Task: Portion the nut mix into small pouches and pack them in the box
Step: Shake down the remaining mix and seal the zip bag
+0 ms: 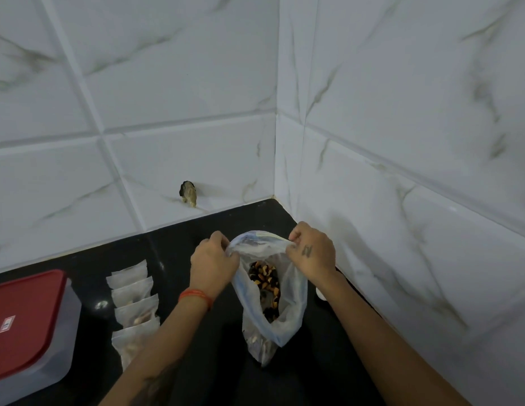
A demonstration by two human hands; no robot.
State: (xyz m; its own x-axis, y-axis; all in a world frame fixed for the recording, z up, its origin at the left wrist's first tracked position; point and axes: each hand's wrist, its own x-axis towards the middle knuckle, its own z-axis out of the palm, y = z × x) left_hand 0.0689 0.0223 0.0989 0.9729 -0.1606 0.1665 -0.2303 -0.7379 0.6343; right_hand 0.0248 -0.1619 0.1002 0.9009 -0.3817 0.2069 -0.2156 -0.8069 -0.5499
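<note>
One bag (287,306) of nut mix (264,278) is held upright on the black counter (197,361), in the corner. Its mouth is pulled apart: rim pinched by left hand (213,259) and right hand (312,250). Four small pouches (134,303), possibly more under the forearm, are lined up left of it. One red-lidded box (30,326) sits farther left.

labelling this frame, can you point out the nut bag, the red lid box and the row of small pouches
nut bag (293,291), head view, on its right wall
red lid box (24,320), head view, on the middle of the lid
small pouches (132,288), head view, on the second pouch from the far end
</note>
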